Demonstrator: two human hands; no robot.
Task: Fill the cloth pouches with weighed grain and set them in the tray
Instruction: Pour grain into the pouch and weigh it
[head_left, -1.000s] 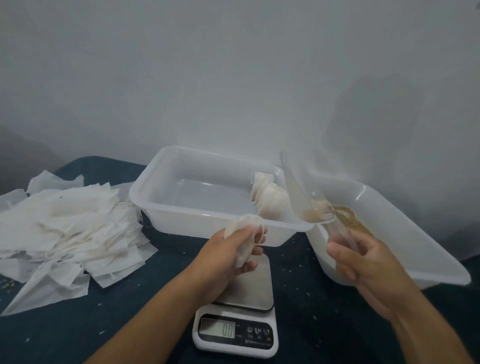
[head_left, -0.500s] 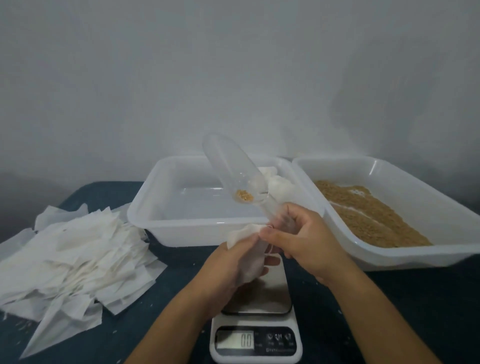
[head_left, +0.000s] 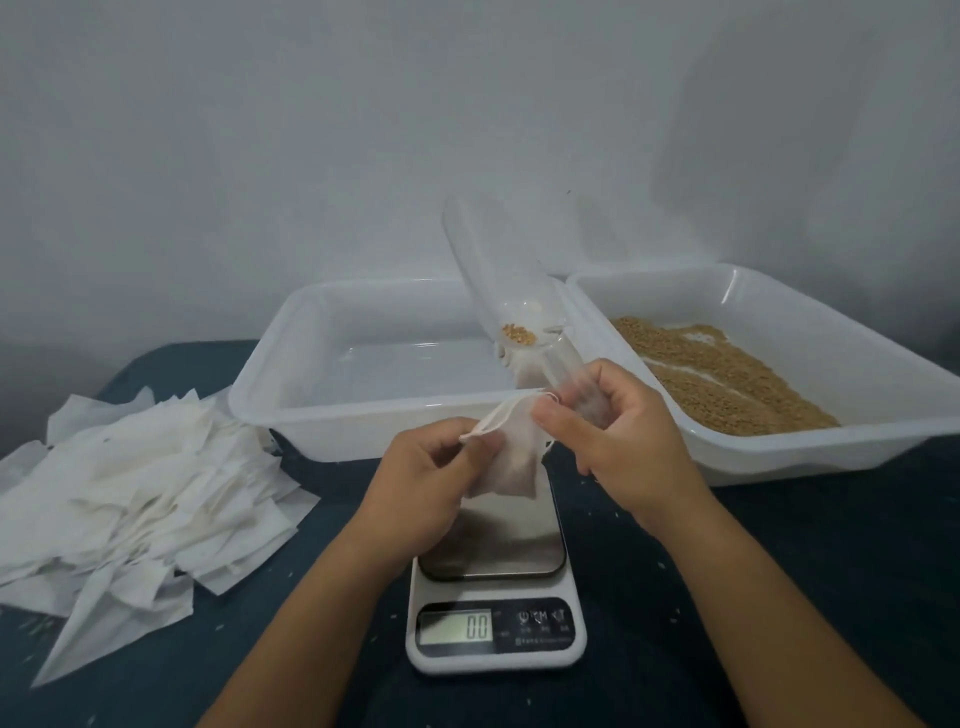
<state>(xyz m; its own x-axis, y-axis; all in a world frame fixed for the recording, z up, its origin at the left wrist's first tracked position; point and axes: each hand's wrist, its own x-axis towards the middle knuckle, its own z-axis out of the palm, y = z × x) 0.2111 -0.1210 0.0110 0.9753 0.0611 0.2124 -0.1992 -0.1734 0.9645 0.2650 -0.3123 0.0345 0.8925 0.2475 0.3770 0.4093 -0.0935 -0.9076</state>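
Kitchen scale (head_left: 496, 618): LCD display (head_left: 455, 626) at front left of scale face, reading "00" in dark segment digits; decimal mark between digits not discernible. Control panel (head_left: 540, 625), dark, right of display: three round white button icons in row, leftmost resembling power symbol, other two not identifiable. Small white print beneath icons, too fine and blurred to read. No brand name legible on scale. No other legible text, label or number on any other item in view.
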